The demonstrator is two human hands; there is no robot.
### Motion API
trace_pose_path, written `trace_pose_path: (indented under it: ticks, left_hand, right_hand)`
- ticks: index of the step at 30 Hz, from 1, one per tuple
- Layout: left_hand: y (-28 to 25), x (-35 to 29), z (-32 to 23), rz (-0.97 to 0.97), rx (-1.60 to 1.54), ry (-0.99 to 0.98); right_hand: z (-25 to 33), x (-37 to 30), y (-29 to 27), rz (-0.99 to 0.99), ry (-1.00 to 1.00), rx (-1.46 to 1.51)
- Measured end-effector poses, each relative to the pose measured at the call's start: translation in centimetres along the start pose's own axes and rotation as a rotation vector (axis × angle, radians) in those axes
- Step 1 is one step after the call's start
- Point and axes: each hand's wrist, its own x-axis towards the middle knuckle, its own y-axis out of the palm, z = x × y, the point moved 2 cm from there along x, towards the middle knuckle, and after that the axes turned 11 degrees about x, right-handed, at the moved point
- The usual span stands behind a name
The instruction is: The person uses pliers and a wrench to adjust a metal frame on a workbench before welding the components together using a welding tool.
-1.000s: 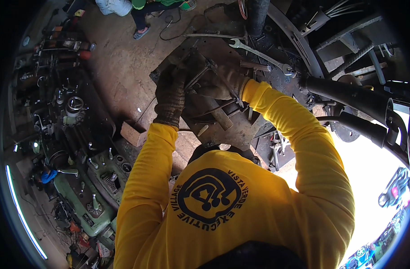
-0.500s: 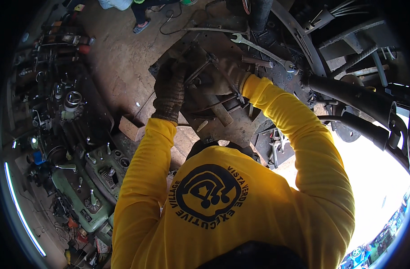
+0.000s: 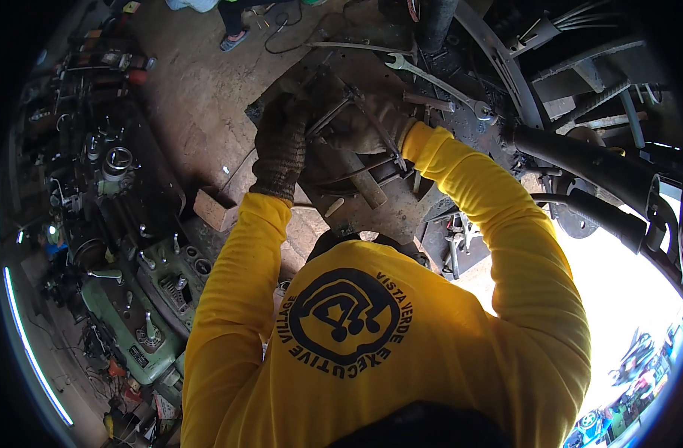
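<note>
My left hand [image 3: 282, 138], in a dark knitted work glove, is over the left side of a worn metal worktable [image 3: 364, 216]. Its fingers are curled closed, and what they hold is lost in shadow. To its right, my gloved right hand [image 3: 367, 128] is also closed, its fingers bent toward the left one. A thin angled metal frame [image 3: 384, 133] crosses in front of the right hand, with slim rods reaching toward the left hand. Whether the right hand grips this frame is hard to see. Beneath lies a flat metal bar [image 3: 362, 179].
A large open-end wrench [image 3: 438, 84] lies at the table's far right. Thick dark pipes [image 3: 584, 160] jut in from the right. A green machine with levers [image 3: 136, 328] stands at left, near a brown block [image 3: 211, 209]. Another person's foot [image 3: 234, 40] is at the far side.
Both hands stay nearly in place over the table, with only slight shifts. The left sleeve and glove sit a little farther left.
</note>
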Motion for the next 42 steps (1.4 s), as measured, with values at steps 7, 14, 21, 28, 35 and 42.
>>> trace_pose_path:
  ticks: [7, 14, 21, 28, 35, 42]
  left_hand:
    - [0.1, 0.1, 0.3, -0.006, 0.006, -0.001]
    - [0.1, -0.2, -0.6, -0.002, -0.006, -0.015]
    - [-0.1, 0.2, 0.5, -0.025, 0.11, 0.037]
    - [0.1, 0.4, 0.9, -0.036, 0.109, 0.065]
    - [0.4, 0.4, 0.7, -0.011, 0.003, -0.001]
    - [0.1, -0.2, -0.1, -0.01, -0.024, -0.02]
  right_hand:
    - [-1.3, 0.2, 0.5, -0.062, -0.297, 0.132]
    - [0.0, -0.5, -0.3, -0.045, 0.007, 0.04]
    - [-0.1, -0.7, 0.1, -0.196, -0.116, -0.026]
    - [-0.5, 0.6, 0.3, -0.012, -0.134, 0.155]
    - [-2.3, 0.7, 1.3, 0.114, 0.019, 0.127]
    - [-2.8, -0.8, -0.5, -0.351, -0.185, 0.22]
